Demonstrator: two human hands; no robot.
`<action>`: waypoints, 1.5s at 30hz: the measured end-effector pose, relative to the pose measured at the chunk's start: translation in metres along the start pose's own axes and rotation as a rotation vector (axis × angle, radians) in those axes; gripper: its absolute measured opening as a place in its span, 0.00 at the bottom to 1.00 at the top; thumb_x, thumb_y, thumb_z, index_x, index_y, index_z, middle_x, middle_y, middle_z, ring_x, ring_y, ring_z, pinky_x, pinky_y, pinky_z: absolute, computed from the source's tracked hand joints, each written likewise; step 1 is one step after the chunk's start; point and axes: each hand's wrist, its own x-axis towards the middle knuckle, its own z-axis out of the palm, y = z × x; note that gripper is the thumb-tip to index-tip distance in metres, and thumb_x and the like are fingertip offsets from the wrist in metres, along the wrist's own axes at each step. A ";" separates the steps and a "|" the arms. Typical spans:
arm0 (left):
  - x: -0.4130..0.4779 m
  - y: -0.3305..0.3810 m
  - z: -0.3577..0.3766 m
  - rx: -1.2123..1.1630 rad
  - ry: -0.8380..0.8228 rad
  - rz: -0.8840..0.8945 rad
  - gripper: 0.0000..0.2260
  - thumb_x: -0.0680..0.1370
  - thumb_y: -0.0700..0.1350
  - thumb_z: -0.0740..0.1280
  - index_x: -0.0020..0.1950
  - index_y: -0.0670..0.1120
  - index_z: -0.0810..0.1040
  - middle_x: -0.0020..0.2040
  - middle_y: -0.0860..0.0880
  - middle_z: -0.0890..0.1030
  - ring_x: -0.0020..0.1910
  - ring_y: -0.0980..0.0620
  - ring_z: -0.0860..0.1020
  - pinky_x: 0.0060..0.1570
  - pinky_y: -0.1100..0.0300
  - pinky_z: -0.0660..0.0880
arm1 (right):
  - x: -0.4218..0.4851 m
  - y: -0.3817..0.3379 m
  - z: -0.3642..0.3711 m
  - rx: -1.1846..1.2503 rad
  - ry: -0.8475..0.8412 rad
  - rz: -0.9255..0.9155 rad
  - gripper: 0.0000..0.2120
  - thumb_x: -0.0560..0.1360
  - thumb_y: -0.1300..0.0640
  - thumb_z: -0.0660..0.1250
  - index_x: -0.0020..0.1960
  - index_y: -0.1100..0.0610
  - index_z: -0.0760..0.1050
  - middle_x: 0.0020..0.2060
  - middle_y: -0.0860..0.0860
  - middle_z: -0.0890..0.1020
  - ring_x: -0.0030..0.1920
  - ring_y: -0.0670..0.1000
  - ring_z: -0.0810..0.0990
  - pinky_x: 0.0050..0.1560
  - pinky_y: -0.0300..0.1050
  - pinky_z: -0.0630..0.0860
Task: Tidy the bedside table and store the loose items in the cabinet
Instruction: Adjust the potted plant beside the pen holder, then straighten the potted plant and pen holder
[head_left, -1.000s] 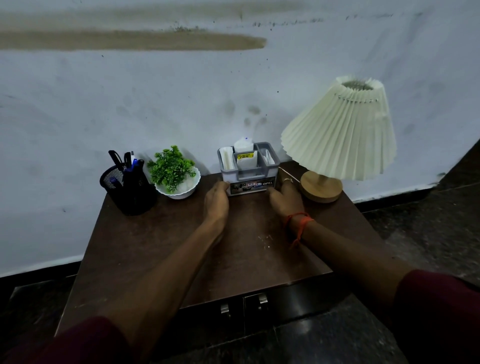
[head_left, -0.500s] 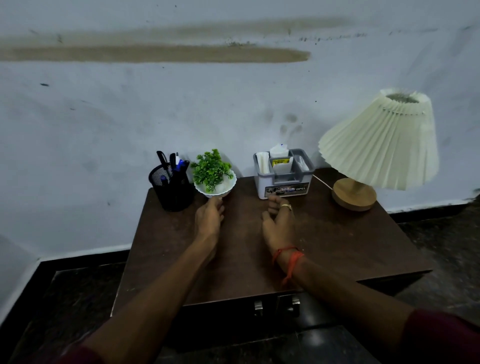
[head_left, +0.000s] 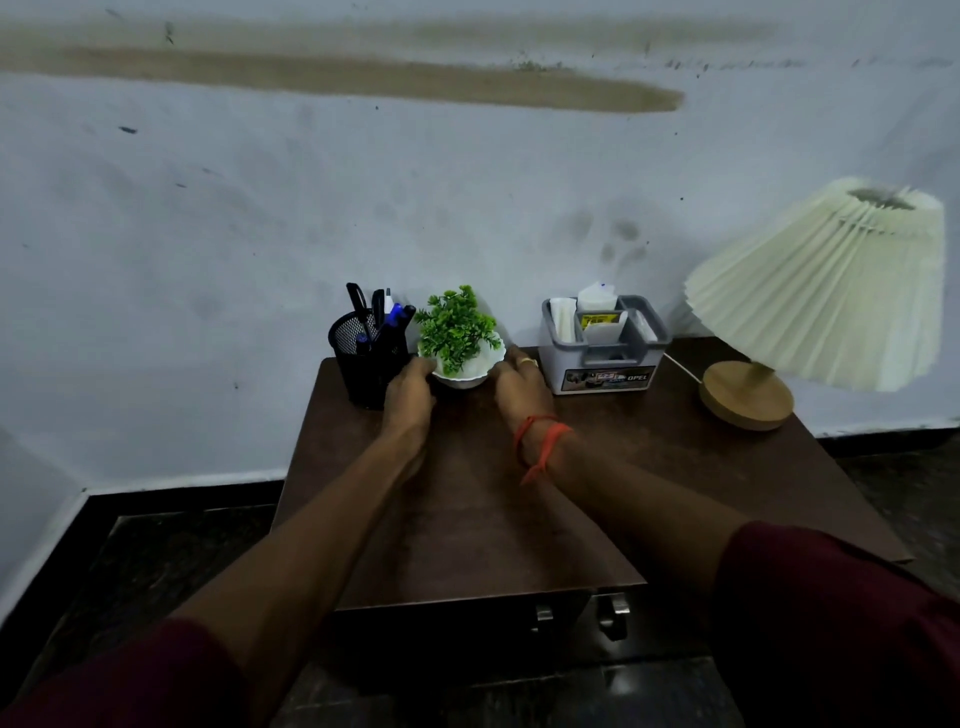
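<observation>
Head view, dim light. Bedside table (head_left: 649, 467), brown top, stands against a stained pale wall (head_left: 311, 208). Along the back edge, left to right: black mesh pen holder (head_left: 363, 364) at the back left corner, holding pens (head_left: 393, 317) and dark-handled tools; white bowl (head_left: 467, 370) with a green plant (head_left: 457, 327), just beside the holder; grey organiser (head_left: 602, 358), upright, compartments holding white packets and one yellow-labelled item (front label reads "OPEL"); lamp (head_left: 821, 291) with a pleated cream shade, its round wooden base (head_left: 745, 395) at the back right corner. A thin pale cord (head_left: 680, 364) runs between the organiser and the lamp base. Both forearms reach across the top from the front edge. Left hand (head_left: 410, 397) is on the left side of the white bowl, between it and the pen holder, fingers curved against the bowl wall. Right hand (head_left: 522, 389) is on the bowl's right side, fingers curled at the rim, a ring (head_left: 529, 362) on one finger and orange thread (head_left: 543, 441) around the wrist. The bowl sits clasped between the two hands; its underside appears to rest on the table top (lift cannot be judged). Organiser and lamp are apart from both hands. Two metal handles (head_left: 543, 616) show on the dark cabinet front below the front edge. Maroon sleeves (head_left: 831, 623) fill the lower corners of the view.
</observation>
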 end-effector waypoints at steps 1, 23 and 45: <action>0.001 0.003 0.001 -0.013 0.001 0.000 0.08 0.76 0.48 0.61 0.44 0.50 0.80 0.44 0.53 0.81 0.44 0.56 0.77 0.44 0.59 0.72 | 0.006 0.002 0.003 0.009 0.002 -0.002 0.24 0.71 0.51 0.61 0.67 0.48 0.71 0.63 0.54 0.78 0.59 0.55 0.76 0.67 0.50 0.70; -0.020 -0.002 0.005 -0.106 -0.021 0.014 0.11 0.79 0.42 0.57 0.56 0.48 0.77 0.54 0.50 0.79 0.51 0.55 0.77 0.44 0.65 0.72 | 0.022 0.044 0.008 0.150 -0.013 0.021 0.32 0.63 0.46 0.62 0.67 0.40 0.68 0.65 0.46 0.76 0.66 0.53 0.74 0.67 0.56 0.71; -0.030 0.002 -0.060 -0.080 0.097 0.003 0.19 0.83 0.45 0.52 0.66 0.37 0.75 0.61 0.41 0.80 0.58 0.45 0.80 0.60 0.54 0.75 | -0.044 0.048 0.046 0.156 -0.043 -0.048 0.10 0.73 0.62 0.63 0.47 0.47 0.75 0.40 0.47 0.81 0.43 0.48 0.82 0.55 0.57 0.80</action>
